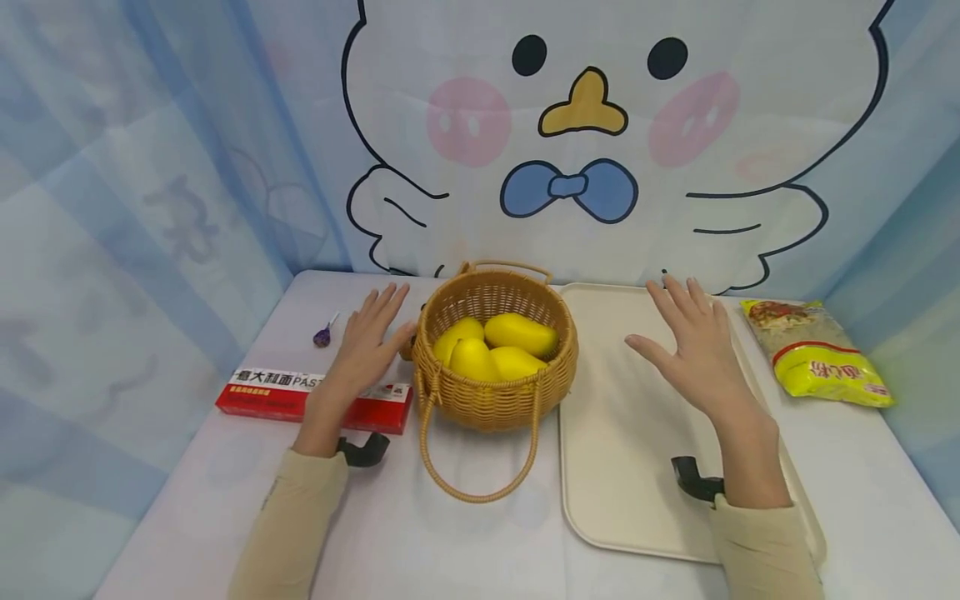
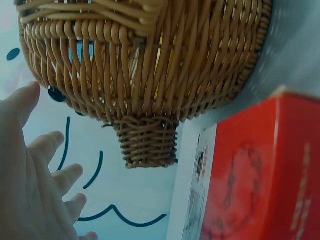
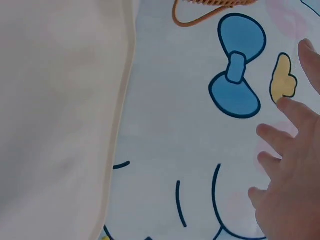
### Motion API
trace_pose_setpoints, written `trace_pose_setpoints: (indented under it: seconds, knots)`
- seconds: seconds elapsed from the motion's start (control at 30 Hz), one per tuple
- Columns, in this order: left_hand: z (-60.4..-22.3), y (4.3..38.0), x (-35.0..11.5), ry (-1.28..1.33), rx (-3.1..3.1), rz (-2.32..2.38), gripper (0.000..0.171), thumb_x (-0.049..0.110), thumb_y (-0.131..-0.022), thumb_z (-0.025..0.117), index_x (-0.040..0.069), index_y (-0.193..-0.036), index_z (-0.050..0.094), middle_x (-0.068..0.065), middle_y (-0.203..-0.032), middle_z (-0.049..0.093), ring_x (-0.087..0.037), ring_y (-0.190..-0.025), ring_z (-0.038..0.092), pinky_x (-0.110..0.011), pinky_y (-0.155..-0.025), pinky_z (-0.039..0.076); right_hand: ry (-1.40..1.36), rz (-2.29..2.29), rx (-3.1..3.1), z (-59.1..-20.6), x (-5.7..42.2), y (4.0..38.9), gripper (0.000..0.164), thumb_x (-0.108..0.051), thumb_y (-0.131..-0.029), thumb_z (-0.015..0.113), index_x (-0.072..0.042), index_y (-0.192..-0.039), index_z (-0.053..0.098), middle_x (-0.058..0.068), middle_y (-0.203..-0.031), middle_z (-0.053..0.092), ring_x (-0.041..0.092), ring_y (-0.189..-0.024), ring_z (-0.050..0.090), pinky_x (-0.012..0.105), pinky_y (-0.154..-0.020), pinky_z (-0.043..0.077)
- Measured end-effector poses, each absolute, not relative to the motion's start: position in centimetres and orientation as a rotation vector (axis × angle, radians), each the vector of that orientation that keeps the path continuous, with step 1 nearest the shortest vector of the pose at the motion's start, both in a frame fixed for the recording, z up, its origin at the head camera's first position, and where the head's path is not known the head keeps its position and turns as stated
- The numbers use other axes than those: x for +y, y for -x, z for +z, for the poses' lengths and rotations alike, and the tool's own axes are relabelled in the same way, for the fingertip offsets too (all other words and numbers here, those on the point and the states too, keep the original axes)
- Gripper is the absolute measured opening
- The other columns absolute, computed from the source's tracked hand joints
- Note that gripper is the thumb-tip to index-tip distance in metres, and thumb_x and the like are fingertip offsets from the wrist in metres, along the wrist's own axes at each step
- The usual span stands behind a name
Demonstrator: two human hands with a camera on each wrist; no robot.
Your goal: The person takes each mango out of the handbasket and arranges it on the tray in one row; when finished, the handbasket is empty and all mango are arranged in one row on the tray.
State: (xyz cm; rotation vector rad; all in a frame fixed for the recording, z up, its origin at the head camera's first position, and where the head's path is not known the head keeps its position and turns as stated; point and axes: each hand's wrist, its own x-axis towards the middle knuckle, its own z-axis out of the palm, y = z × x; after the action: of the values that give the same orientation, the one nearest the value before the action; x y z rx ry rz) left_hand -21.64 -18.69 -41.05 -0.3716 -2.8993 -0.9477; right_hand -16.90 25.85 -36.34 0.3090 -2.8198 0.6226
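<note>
A round wicker basket point(image 1: 487, 408) with several yellow mangoes point(image 1: 517, 335) inside stands mid-table, one looped handle folded down toward the front. Beside its left side my left hand point(image 1: 365, 342) hovers with fingers spread, holding nothing. Below that hand lies a red and white pasta box point(image 1: 262, 404), partly covered by the forearm. In the left wrist view the basket's wicker side point(image 2: 145, 75) and a small woven stub point(image 2: 147, 142) are close to the fingers. My right hand point(image 1: 697, 358), fingers straight and thumb out, is over the cream tray point(image 1: 622, 467) and grips nothing.
A yellow bag of food point(image 1: 828, 358) lies right of the tray. A small purple-headed item point(image 1: 322, 337) sits at the table's back left. Printed curtains point(image 1: 570, 242) hang behind the table and at both sides.
</note>
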Motion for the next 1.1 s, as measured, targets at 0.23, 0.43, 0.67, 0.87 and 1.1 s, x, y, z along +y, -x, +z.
trace_pose_setpoints:
  seconds: [0.23,0.43,0.67,0.87,1.1]
  knots:
    - [-40.8,21.2,-17.9,0.403,-2.885,-1.104,0.062,0.062,-0.100,0.031,0.046,-0.157,0.011,0.007,-0.169,0.009,-0.025,-0.157,0.000,-0.063,-0.123,0.001,-0.366,0.746,-2.816,-35.9,22.9,17.2,0.081,-0.053,-0.093,0.060,-0.027,-0.159,0.022,0.010,-0.167,0.017,0.032,-0.157,0.001,0.060,-0.124,-0.006]
    - [-40.6,21.0,-17.4,0.435,-2.830,-1.286,0.060,0.060,-0.101,0.033,0.047,-0.156,0.013,0.009,-0.168,0.012,-0.023,-0.157,0.001,-0.062,-0.124,0.002,-0.445,0.799,-2.810,-35.8,20.3,17.7,0.078,-0.053,-0.093,0.060,-0.029,-0.159,0.025,0.005,-0.167,0.021,0.028,-0.157,0.006,0.057,-0.125,0.000]
    - [-40.7,21.0,-16.5,0.478,-2.767,-1.443,0.058,0.058,-0.101,0.035,0.050,-0.155,0.014,0.013,-0.167,0.013,-0.021,-0.157,0.001,-0.064,-0.123,0.005,-0.554,0.796,-2.788,-35.6,17.6,18.1,0.077,-0.051,-0.092,0.063,-0.027,-0.157,0.029,0.004,-0.165,0.026,0.027,-0.156,0.013,0.056,-0.126,0.007]
    - [-41.0,20.9,-15.8,0.510,-2.720,-1.560,0.059,0.052,-0.102,0.039,0.048,-0.156,0.014,0.012,-0.167,0.013,-0.021,-0.157,0.007,-0.063,-0.123,0.010,-0.669,0.753,-2.766,-35.5,15.4,18.4,0.077,-0.051,-0.091,0.065,-0.026,-0.156,0.033,0.005,-0.163,0.031,0.028,-0.154,0.018,0.055,-0.126,0.009]
    - [-41.4,20.8,-15.1,0.528,-2.639,-1.673,0.063,0.052,-0.102,0.042,0.044,-0.157,0.014,0.013,-0.166,0.015,-0.017,-0.155,0.016,-0.054,-0.125,0.017,-0.743,0.772,-2.780,-35.2,13.5,18.7,0.075,-0.052,-0.091,0.064,-0.029,-0.156,0.032,0.002,-0.163,0.031,0.028,-0.154,0.020,0.053,-0.126,0.011]
